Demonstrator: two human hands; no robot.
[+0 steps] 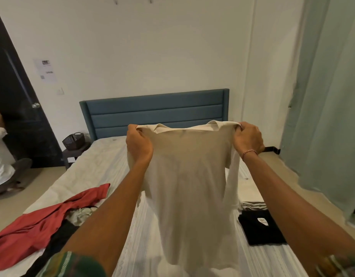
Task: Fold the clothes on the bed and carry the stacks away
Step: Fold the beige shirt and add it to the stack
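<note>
A cream collared shirt [189,176] hangs in the air over the bed [96,164], held up by its shoulders. My left hand [138,144] grips the left shoulder and my right hand [247,137] grips the right shoulder, both with fingers curled round the cloth. The shirt's hem reaches down to the striped sheet. To the left on the bed lies a crumpled red garment [40,218] over a black one [58,236] and a small pale one [80,213]. On the right sits a folded black garment [260,228] with folded pale cloth [252,204] behind it.
A blue padded headboard [154,110] stands against the white wall. A dark basket [73,139] rests on a bedside table at the left. A person in white [0,156] crouches by the dark door [16,96]. Green curtains [328,96] hang on the right.
</note>
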